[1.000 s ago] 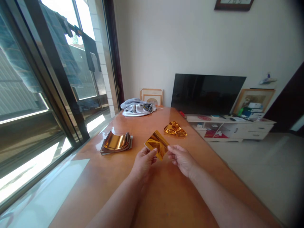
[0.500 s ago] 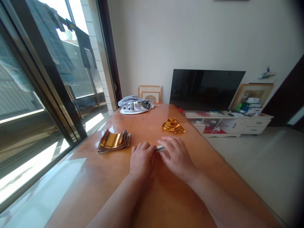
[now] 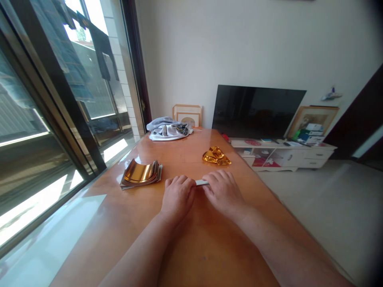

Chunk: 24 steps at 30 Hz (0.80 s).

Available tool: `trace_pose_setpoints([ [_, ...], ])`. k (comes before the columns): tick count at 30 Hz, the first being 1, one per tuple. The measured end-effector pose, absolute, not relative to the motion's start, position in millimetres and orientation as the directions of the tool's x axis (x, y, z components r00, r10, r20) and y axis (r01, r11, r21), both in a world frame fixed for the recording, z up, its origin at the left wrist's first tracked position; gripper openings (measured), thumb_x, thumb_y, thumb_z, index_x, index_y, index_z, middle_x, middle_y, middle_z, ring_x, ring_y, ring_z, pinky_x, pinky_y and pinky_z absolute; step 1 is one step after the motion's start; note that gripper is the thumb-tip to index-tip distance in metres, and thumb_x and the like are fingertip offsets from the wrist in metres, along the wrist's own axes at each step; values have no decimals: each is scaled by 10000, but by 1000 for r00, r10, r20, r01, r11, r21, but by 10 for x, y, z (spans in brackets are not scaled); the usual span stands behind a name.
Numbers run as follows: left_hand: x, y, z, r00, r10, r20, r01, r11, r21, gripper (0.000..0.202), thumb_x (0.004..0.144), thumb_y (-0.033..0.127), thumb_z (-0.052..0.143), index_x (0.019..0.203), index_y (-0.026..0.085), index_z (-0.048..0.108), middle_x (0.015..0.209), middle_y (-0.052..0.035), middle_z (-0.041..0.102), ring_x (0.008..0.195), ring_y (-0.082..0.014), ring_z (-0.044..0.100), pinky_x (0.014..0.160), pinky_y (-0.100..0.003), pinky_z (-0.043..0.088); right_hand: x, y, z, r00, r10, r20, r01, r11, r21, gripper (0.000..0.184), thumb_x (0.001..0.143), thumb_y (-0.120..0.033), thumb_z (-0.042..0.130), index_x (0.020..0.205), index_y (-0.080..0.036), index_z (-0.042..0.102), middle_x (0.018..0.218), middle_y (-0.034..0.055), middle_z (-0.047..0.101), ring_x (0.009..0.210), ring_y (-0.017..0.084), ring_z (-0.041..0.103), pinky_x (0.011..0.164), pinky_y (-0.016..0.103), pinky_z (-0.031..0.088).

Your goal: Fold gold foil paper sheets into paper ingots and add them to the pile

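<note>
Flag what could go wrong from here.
The left hand and right hand cover the ends of the pale strip, so a crooked crease might go unnoticed.
The curled stack of gold foil sheets could scatter if bumped.
The crumpled gold foil, beyond the right hand, might get knocked off the table.
</note>
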<state>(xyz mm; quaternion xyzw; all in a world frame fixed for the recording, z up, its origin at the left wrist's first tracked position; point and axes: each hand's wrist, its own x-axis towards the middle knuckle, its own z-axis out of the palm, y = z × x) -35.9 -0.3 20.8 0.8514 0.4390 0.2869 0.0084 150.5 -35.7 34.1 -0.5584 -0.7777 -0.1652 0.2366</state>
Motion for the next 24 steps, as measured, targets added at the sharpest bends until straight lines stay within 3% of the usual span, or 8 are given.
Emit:
trace_pose_setpoints([
  [6,-353,-18,237,476,726,497,749,-630,203,215,978,287,468,946,256,678,974,-59,631,940,-226,538,854,-379,318,1530,-358,355,-306,797,521,946,318,69,113,951,-209,538,874,-219,619,886,64,630,895,236,494,791,381,289],
  [13,-312,-68,121,660,690,295,662,-721,205,142,824,123,556,832,221,659,888,-69,640,871,-238,570,752,-350,352,1662,-595,64,-397,815,423,916,380,129,164,959,-188,524,820,-211,607,857,56,616,848,220,480,767,366,309],
  [20,-311,-91,57,648,733,208,618,-665,418,148,790,123,561,751,222,665,859,-68,646,811,-219,589,712,-304,393,1792,-669,-111,-376,872,314,900,424,-102,157,950,-153,517,879,-226,637,884,37,635,872,194,540,766,308,386],
  [24,-359,-80,94,634,753,176,627,-634,453,136,778,135,554,760,222,658,876,-60,658,800,-209,596,684,-278,399,1829,-652,-91,-319,894,314,883,401,-244,139,932,-165,536,911,-231,656,896,35,650,870,193,565,775,302,415],
])
